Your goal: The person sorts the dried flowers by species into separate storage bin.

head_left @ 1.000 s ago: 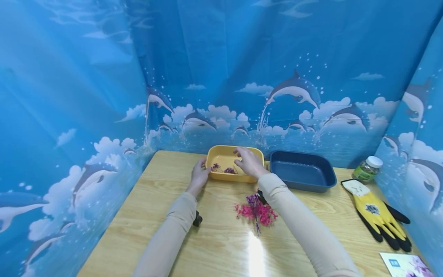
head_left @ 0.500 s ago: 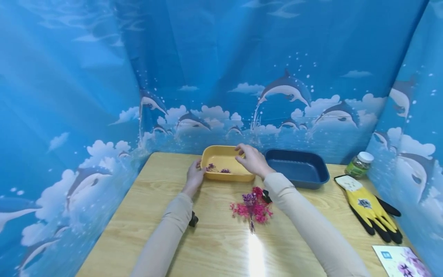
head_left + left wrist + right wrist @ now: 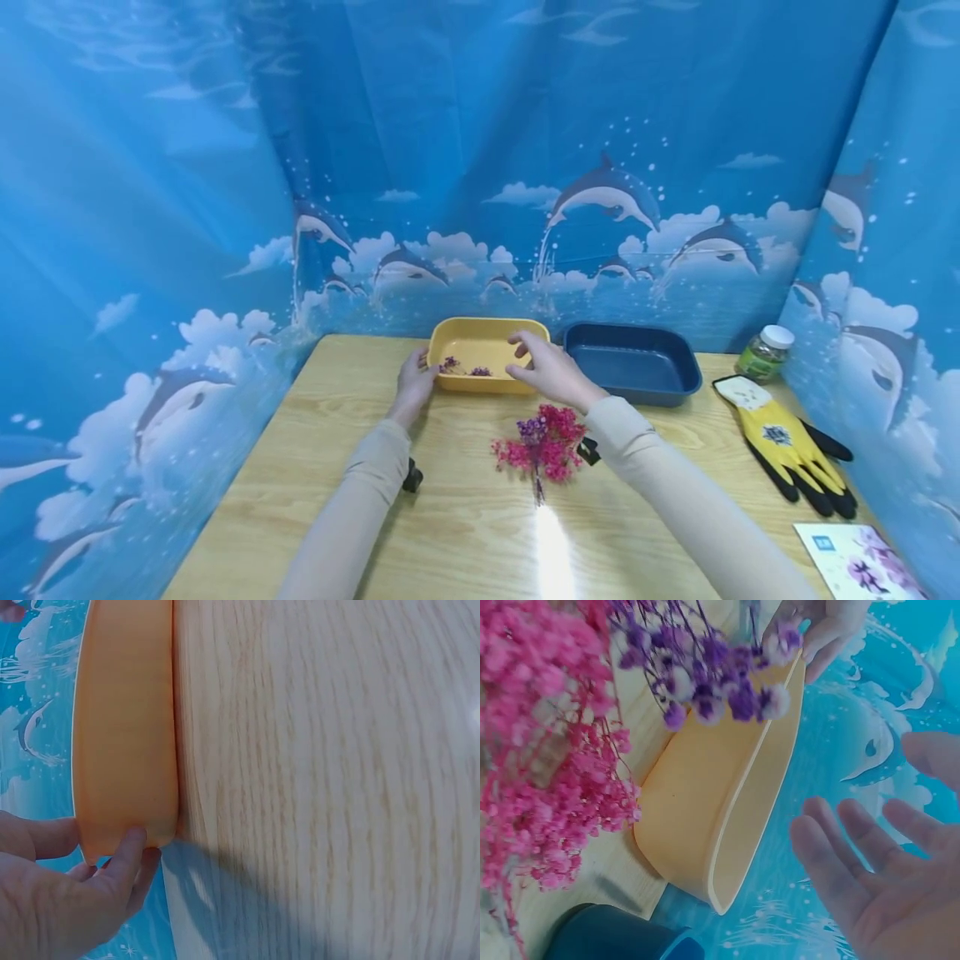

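At the left end of the yellow plastic tray (image 3: 472, 383) my left hand (image 3: 414, 382) grips the wall. In the left wrist view that hand (image 3: 82, 892) has its thumb by the rim and its fingertips against the outside. Small purple dried flowers (image 3: 450, 365) lie on the tray's floor. My right hand (image 3: 551, 368) hovers over the tray's right end and holds nothing. Its fingers (image 3: 862, 832) are spread and loosely bent in the right wrist view. Pink dried flowers (image 3: 557, 454) with a purple sprig (image 3: 532, 431) lie on the table, below the right forearm.
A navy blue tray (image 3: 633, 393) stands just right of the yellow one. Farther right are a white-lidded jar (image 3: 765, 354), yellow-and-black work gloves (image 3: 783, 442) and a flower-printed card (image 3: 858, 558). A dolphin-printed curtain (image 3: 480, 167) closes off the table's back.
My right hand has drawn back rightward, from over the tray's middle to its right end. The left hand keeps its grip. The whole head view has shifted slightly.
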